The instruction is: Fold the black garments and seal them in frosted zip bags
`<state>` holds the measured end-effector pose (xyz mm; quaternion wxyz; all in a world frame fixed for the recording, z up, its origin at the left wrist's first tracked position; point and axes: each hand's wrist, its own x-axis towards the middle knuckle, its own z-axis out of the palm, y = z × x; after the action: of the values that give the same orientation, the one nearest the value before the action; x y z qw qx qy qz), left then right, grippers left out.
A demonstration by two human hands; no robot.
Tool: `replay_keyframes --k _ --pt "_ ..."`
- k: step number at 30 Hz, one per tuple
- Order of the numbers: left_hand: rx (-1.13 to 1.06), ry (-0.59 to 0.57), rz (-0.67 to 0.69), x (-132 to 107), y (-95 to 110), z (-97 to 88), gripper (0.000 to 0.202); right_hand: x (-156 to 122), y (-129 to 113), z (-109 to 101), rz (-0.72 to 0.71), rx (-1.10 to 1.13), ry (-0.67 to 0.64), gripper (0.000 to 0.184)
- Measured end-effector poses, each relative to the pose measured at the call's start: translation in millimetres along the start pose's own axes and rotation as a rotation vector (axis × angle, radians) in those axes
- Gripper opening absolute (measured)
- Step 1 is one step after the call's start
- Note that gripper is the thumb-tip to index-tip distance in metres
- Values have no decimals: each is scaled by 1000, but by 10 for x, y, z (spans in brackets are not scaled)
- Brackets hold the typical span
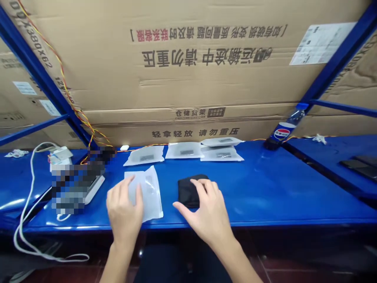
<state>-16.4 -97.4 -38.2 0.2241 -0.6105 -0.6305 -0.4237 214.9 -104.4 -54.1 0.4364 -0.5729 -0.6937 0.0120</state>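
Your left hand (125, 214) lies on a translucent plastic bag (150, 192), fingers spread and flat, gripping nothing. Your right hand (207, 212) rests its open fingers on a folded black cloth (190, 192), thumb splayed clear. Both are on the blue table (259, 188), with more plastic bags (181, 150) farther off.

Shelf (265, 184): glossy blue metal. Folded cloth (186, 192): matt black. Bag (153, 192): translucent plastic.

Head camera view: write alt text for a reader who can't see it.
A person's left hand rests on a translucent packing bag on a blue steel shelf, while the right hand presses a folded black cloth. Four more bags lie behind them.
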Motion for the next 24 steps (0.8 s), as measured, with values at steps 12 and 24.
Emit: replay_keyframes --k 12,24 --pt "-459 -435 188 -306 932 463 22 198 739 -373 606 459 160 31" --pt "-165 -467 226 -297 690 482 33 55 647 -218 159 111 26 37"
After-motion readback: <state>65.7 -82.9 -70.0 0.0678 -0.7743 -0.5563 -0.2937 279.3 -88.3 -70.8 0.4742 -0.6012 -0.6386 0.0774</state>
